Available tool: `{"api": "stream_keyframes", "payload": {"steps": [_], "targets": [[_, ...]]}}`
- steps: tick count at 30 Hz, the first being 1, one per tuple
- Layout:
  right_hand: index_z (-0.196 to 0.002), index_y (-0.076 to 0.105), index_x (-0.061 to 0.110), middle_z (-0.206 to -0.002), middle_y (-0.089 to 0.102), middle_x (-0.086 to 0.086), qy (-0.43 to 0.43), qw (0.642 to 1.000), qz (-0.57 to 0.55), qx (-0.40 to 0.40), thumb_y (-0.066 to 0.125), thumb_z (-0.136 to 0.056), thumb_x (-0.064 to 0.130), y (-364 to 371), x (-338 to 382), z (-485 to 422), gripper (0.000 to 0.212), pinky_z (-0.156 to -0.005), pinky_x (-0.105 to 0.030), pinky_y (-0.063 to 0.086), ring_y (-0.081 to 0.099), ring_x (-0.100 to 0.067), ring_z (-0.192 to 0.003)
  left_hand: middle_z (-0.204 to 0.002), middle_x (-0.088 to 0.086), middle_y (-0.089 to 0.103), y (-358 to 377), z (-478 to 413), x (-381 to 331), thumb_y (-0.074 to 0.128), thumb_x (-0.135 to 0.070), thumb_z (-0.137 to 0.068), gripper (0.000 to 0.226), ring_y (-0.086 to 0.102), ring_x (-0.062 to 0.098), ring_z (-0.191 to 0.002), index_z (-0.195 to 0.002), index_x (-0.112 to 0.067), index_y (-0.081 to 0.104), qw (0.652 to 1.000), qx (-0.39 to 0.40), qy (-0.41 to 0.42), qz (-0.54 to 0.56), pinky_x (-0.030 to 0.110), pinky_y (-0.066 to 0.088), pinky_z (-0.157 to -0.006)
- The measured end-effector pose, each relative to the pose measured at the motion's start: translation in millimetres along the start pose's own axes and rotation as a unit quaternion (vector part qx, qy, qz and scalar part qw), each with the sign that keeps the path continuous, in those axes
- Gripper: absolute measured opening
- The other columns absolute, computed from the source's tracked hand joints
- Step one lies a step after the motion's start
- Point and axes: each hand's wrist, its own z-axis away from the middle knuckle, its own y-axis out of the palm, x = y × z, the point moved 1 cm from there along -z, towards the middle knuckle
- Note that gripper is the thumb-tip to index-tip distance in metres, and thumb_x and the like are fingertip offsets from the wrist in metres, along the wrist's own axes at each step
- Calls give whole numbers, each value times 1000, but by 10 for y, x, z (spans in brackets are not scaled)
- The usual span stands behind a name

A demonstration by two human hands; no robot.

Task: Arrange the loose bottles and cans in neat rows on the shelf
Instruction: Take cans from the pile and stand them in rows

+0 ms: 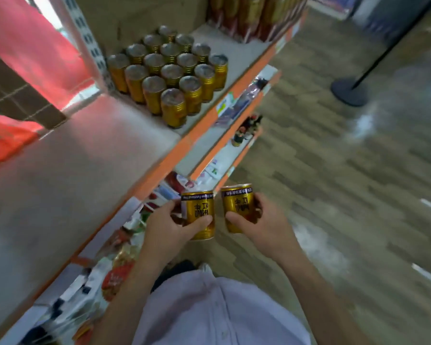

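My left hand (168,224) grips a gold can (201,215) with black lettering, and my right hand (261,220) grips a second gold can (237,207) just beside it. Both cans are held out in front of my body, below the level of the top shelf (90,175). On that grey shelf with an orange front edge, several gold cans (169,75) stand upright in neat diagonal rows at the far end. The near part of the shelf surface is bare.
Tall red and gold packs (254,16) stand on the shelf beyond the cans. Lower shelves (224,155) hold small packaged goods and a figurine. A black barrier post base (348,92) stands on the wood-pattern floor at right. A red banner hangs at left.
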Motion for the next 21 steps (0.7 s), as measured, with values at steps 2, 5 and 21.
{"api": "stream_keyframes", "payload": {"steps": [2, 5, 21], "targets": [[-111, 56, 39, -100, 69, 18, 15, 999, -9, -32, 79, -72, 55, -217, -84, -35, 48, -79, -20, 51, 63, 5, -91, -88, -13, 74, 203, -192, -158, 85, -57, -62, 49, 68, 1, -82, -99, -28, 73, 999, 28, 20, -14, 20, 53, -71], [-109, 52, 43, -97, 64, 26, 30, 998, -6, -60, 78, -80, 49, -490, -153, -117, 40, -76, -17, 46, 60, 10, -91, -87, -12, 74, 473, -435, -370, 88, -46, -65, 42, 68, -1, -82, -99, -25, 73, 997, 62, 36, -11, 9, 49, -65], [-114, 53, 40, -103, 64, 23, 40, 999, 4, -25, 77, -81, 51, -1455, 110, -2160, 42, -80, -19, 49, 60, 5, -99, -92, -17, 72, 1243, -2086, -1274, 84, -49, -68, 44, 66, -3, -87, -105, -31, 69, 998, 54, -9, 10, 23, 56, -72]]}}
